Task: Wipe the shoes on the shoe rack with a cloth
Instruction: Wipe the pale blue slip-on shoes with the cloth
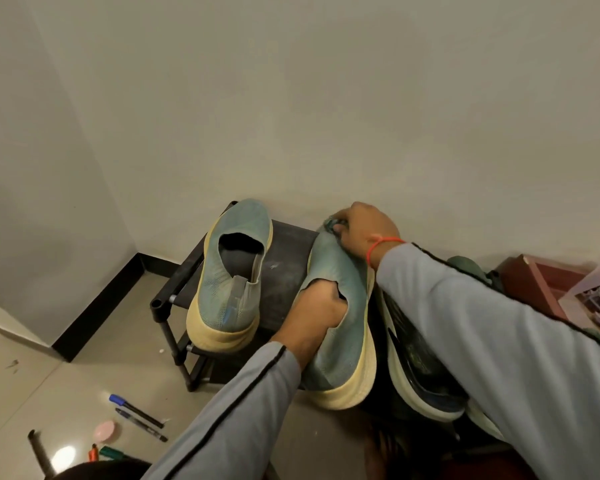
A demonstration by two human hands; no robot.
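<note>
my left hand [321, 308] grips inside the teal knit slip-on shoe [340, 306]; my right hand [364, 230] pinches a dark crumpled cloth [333, 225] at its far toe. pressing hard could tip it off the black metal shoe rack [174, 296].

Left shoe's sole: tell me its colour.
Pale yellow, under a teal knit upper; the left shoe shows in the head view.

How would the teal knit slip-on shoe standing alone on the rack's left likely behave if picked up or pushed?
The teal knit slip-on shoe probably feels light for its size, given its thick, foam-like cream sole. Its knit upper looks soft, so the collar would likely give under the fingers. Its heel overhangs the black rack, so a push forward might tip it off.
</note>
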